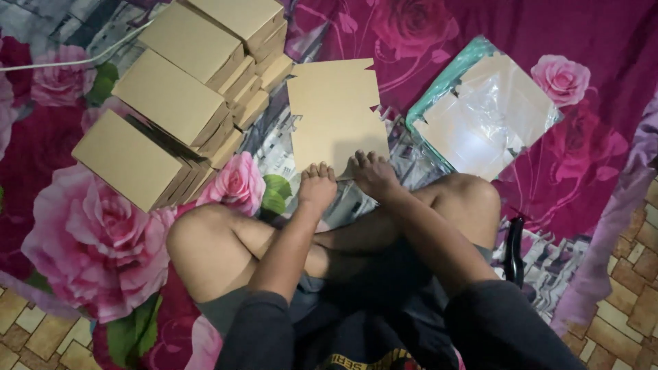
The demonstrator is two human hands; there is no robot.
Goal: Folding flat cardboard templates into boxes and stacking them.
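Person sits cross-legged on a magenta bedsheet printed w/ big pink roses (pixel 96 240), head cam looking down past both bare knees.

Landmark: the flat tan cardboard cut-out sheet (pixel 334 113), an unfolded box blank w/ notched edges, lying flat on the sheet just ahead of the crossed legs. Everything below is placed relative to it.

Left hand (pixel 317 186): at the blank's near edge, left corner. Fingers curled down, knuckles up, tips on or at the cardboard edge. Whether it actually pinches the edge, can't tell (fingertips hidden under the knuckles).

Right hand (pixel 373 175): at the same near edge, just right of the left hand, the two hands near each other but apart. Palm down, fingers spread a little and pressing on the cardboard; not closed around anything.

Left of the blank: stacks of folded tan cardboard boxes (pixel 171 103), lids shut, arranged in a leaning row, the closest stack almost touching the blank's upper left corner.

Right of the blank: a clear plastic bag holding more pale flat blanks (pixel 486 116), resting on something teal, near but apart.

Far left beyond the boxes: a white cable (pixel 68 62) across the sheet.

Near side, right of the person's knee: a black curved object (pixel 514 250), kind unclear. Tan brick-pattern floor (pixel 617 329) shows at the lower corners.
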